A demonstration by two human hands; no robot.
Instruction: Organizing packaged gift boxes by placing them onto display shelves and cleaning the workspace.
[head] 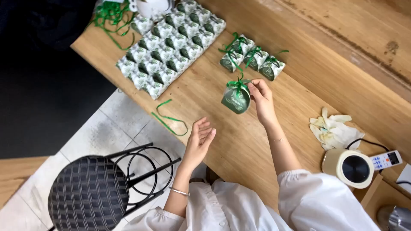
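A long wooden desk runs over pale floor tiles, with a black stool at its left edge. The left hand hovers empty, fingers loosely spread, near a loose green ribbon. The right hand pinches the bow of a small green gift box on the desk.

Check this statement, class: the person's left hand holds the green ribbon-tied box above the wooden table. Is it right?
Not quite: the head view shows the right hand holding the green ribbon-tied box above the wooden table; the left hand is open and empty.
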